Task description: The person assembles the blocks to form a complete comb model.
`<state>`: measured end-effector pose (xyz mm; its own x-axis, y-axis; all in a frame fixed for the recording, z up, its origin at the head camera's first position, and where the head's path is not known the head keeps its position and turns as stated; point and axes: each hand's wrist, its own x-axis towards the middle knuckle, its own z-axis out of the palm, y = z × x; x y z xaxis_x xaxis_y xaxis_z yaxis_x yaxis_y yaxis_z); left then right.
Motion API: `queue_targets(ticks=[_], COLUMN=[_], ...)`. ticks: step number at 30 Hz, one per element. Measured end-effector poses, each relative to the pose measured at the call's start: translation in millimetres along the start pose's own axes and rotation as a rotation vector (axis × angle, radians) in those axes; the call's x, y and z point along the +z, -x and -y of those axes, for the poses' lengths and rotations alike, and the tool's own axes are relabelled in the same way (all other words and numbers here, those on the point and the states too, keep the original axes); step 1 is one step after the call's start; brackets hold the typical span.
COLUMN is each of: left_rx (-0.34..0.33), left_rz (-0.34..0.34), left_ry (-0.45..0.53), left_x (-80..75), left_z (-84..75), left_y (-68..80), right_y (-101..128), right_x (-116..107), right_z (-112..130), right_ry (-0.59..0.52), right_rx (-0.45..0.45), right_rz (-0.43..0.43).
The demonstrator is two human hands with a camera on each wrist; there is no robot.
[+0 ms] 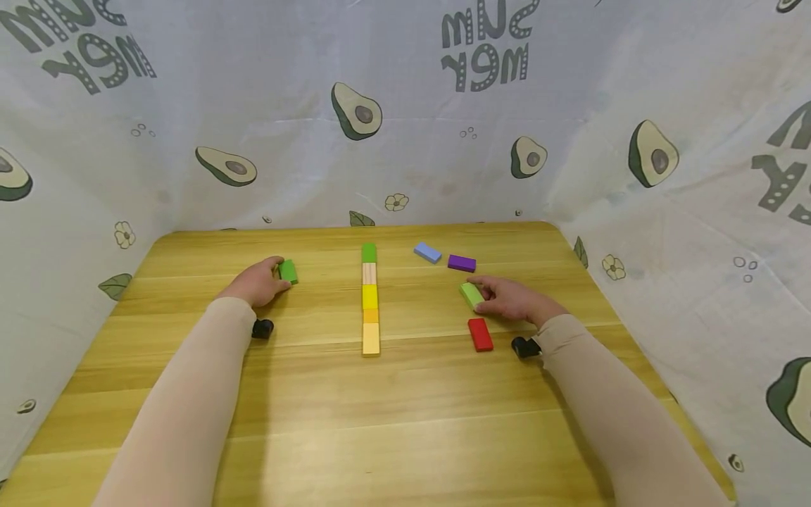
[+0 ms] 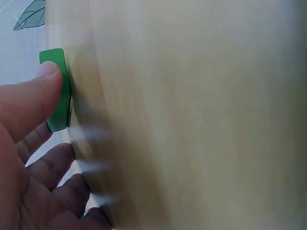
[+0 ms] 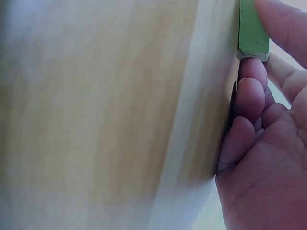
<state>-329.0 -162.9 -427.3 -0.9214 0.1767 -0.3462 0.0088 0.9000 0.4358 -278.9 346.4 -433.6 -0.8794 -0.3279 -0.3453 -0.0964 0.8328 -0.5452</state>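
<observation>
My left hand pinches a green block on the left part of the table. In the left wrist view the thumb presses the face of this green block, with the index finger behind it and the other fingers near the tabletop. To the right, my right hand pinches a light green block between thumb and index finger. The right wrist view shows the end of that light green block above the curled lower fingers. Just below this hand lies a red block.
A straight column of blocks in green, wood, yellow, orange and tan runs down the table's middle. A blue block and a purple block lie behind the right hand. An avocado-printed cloth surrounds the wooden table.
</observation>
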Motion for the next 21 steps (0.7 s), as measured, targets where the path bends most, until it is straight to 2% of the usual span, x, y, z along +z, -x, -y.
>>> queue_targets(ticks=[21], left_rx=[0.002], left_rz=[0.006], left_ry=[0.01], left_x=[-4.2], left_z=[-4.3], left_y=[6.2], right_y=[0.8], right_x=[0.0], right_z=[1.4], right_ry=[-0.023], right_rx=[0.005], right_rz=[0.006])
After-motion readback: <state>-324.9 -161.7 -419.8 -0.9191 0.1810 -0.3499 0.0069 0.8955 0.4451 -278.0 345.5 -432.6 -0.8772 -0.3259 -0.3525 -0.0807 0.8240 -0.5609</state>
